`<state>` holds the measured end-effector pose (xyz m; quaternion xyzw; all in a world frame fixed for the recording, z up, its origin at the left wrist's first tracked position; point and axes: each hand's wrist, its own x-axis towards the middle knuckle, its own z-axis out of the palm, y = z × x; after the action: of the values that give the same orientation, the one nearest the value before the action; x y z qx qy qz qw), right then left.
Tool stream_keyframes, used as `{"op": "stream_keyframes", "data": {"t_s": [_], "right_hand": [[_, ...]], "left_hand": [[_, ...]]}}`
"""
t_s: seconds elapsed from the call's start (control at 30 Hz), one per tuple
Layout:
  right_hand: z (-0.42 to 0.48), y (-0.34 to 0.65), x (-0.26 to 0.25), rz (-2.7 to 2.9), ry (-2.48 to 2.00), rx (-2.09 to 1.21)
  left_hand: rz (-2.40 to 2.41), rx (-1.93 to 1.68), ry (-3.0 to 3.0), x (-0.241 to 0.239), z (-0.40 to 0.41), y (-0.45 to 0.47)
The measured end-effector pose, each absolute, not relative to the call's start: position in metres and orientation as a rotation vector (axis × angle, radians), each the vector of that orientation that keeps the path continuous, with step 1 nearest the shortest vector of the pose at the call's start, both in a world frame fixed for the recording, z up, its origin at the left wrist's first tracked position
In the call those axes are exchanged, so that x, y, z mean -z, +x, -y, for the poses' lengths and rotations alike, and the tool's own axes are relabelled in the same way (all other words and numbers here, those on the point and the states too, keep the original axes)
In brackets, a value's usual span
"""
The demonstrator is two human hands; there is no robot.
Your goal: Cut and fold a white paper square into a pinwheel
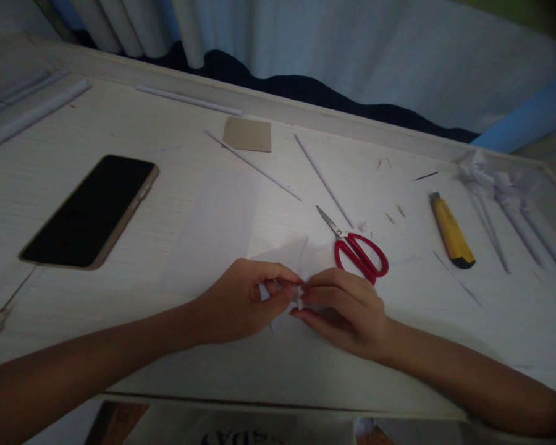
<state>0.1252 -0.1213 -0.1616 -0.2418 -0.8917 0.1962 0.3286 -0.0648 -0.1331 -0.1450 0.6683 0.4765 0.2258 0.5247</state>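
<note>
our left hand (241, 304) and right hand (347, 309) pinch a small paper piece (299, 294) between fingertips, low over the surface (120, 296), near the scissors (339, 242); we judge that even pressure prevents slipping.

Black phone (89, 212), red scissors (360, 248), yellow knife (450, 230) and cardboard square (248, 134) lie on the table (514, 309).

1. White sheet (241, 429), below the near edge of the table (398, 395): dark capital letters, of which only "SDAY" can be made out, and that doubtfully.
2. Same sheet: only the letter tops show. The rest is cut off.
</note>
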Motion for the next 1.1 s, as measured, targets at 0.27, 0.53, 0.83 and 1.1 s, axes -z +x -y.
{"op": "stream_keyframes", "data": {"t_s": [0.27, 0.53, 0.83, 1.1], "right_hand": [[0.1192, 0.1250, 0.1629, 2.215, -0.792, -0.703], [0.1186, 0.1287, 0.1637, 2.252, -0.862, -0.773], [0.1161, 0.1288, 0.1637, 2.269, -0.664, -0.772], [0.1155, 0.1273, 0.1669, 2.358, -0.510, -0.717]], "left_hand": [[-1.105, -0.566, 1.593, 0.1458, 0.1342, -0.0662], [-1.053, -0.591, 1.564, 0.1472, 0.1321, -0.0666], [-1.009, -0.523, 1.489, 0.1480, 0.1285, -0.0697], [-1.034, -0.530, 1.498, 0.1483, 0.1276, -0.0711]]}}
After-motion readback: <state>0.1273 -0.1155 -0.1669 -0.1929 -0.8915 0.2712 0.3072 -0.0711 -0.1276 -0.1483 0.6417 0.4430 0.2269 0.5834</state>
